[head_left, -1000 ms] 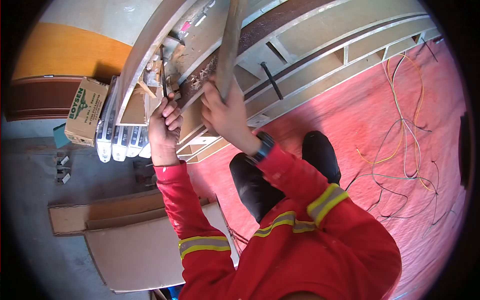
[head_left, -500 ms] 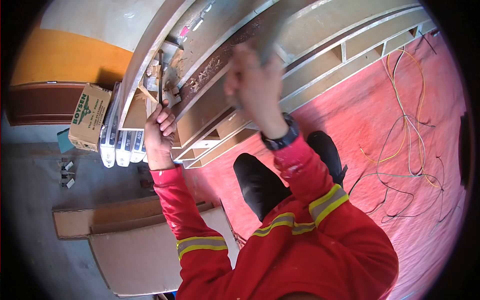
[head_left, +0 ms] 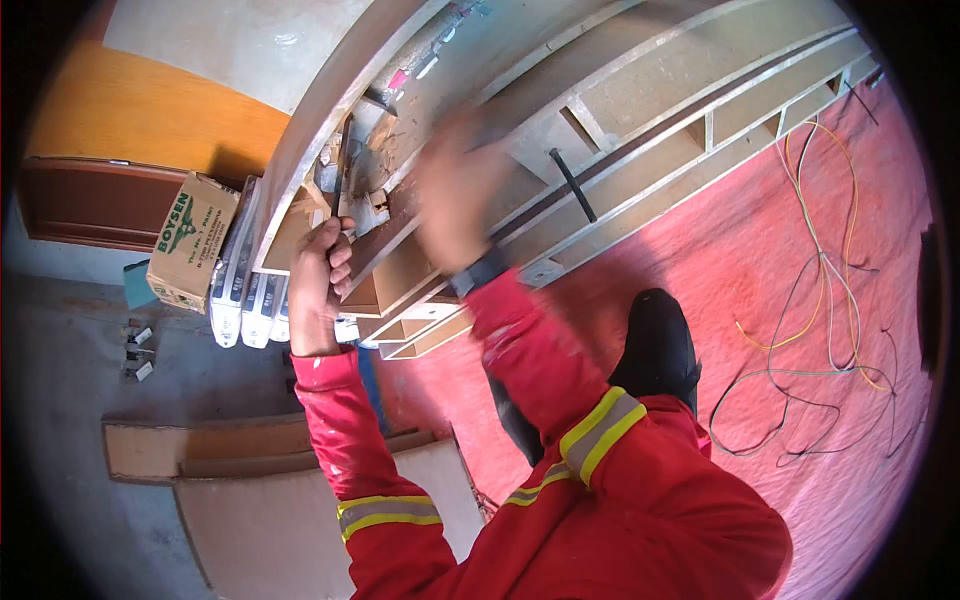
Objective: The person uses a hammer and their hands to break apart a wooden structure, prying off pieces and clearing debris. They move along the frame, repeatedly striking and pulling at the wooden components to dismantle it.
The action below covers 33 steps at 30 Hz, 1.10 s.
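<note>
My left hand point(head_left: 322, 268) is closed around a slim dark rod-like tool point(head_left: 341, 170), which points up into the corner of a wooden cabinet frame point(head_left: 660, 75). Broken wood pieces point(head_left: 378, 200) and pale scraps lie around the tool's far end. My right hand point(head_left: 458, 185), smeared by motion, is over the frame to the right of the tool; its fingers are too blurred to read. Farther right, a short dark rod point(head_left: 572, 185) lies slantwise across the frame's slats.
A Boysen carton point(head_left: 193, 240) stands on white packs point(head_left: 245, 305) at the left. Flat boards point(head_left: 330, 530) rest on the grey floor below. Loose cables point(head_left: 825, 270) run over the pink floor covering point(head_left: 640, 270) at the right.
My right hand has moved left, and the blurred grey object at it is no longer seen there. The short dark rod now shows on the slats. My left hand keeps its hold.
</note>
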Available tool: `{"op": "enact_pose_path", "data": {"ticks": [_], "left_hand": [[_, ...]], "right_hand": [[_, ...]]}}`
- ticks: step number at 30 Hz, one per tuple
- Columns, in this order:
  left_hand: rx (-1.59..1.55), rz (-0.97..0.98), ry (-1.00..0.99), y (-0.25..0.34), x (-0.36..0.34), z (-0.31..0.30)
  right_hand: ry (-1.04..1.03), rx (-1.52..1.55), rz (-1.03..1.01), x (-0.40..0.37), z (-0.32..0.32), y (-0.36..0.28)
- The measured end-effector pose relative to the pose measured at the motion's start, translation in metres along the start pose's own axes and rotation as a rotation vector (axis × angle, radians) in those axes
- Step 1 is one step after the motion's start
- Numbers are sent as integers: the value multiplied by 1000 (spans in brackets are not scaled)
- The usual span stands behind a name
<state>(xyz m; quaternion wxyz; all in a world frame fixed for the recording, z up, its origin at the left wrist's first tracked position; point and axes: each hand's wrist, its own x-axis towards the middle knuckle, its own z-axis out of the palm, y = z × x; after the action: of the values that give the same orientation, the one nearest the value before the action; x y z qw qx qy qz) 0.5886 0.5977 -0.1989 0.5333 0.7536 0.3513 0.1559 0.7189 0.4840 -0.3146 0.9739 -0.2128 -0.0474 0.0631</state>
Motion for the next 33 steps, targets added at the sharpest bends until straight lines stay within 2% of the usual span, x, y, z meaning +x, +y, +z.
{"op": "enact_pose_path", "data": {"ticks": [1,2,3,6,10,11,13,15,17,18,20,21,22,23,24,25,26,29,32,33], "left_hand": [[25,0,4,5,-1,-1],[30,-2,28,8,-3,0],[38,-12,24,7,-6,-4],[-5,-2,-4,7,3,-10],[-13,42,-14,2,3,-9],[-11,37,-20,0,2,-10],[0,36,-31,1,2,-8],[30,42,-25,5,0,-6],[44,35,-17,7,-1,-6],[49,40,-27,7,0,-7],[54,49,-42,8,0,-9],[69,52,-33,11,2,-8],[88,46,-28,13,2,-8],[109,39,-27,14,0,-8],[107,27,-9,15,-1,-6],[98,35,-17,15,1,-5],[111,7,-13,13,-4,-13],[85,26,-11,11,1,-13],[34,58,-42,4,2,-15],[31,59,-46,1,2,-15]], "right_hand": [[-230,74,444,-22,23,26],[-368,113,711,-35,27,34],[-396,151,838,-44,22,28],[-286,180,799,-51,8,-15],[33,131,355,-51,3,-78],[-5,65,69,-47,-9,-82],[119,63,-498,-22,-39,-100],[252,-59,-901,14,-75,-150],[379,-167,-1099,45,-105,-194],[461,-224,-1129,53,-111,-198],[511,-332,-969,50,-84,-145],[410,-225,-738,33,-49,-87],[219,-87,-398,11,-16,-33],[8,20,62,-15,18,15],[-206,87,487,-27,36,33],[-279,118,677,-31,39,28],[-256,160,746,-31,32,22],[-129,199,669,-31,11,-37],[9,222,434,-40,-5,-84],[29,250,252,-42,-15,-90]]}}
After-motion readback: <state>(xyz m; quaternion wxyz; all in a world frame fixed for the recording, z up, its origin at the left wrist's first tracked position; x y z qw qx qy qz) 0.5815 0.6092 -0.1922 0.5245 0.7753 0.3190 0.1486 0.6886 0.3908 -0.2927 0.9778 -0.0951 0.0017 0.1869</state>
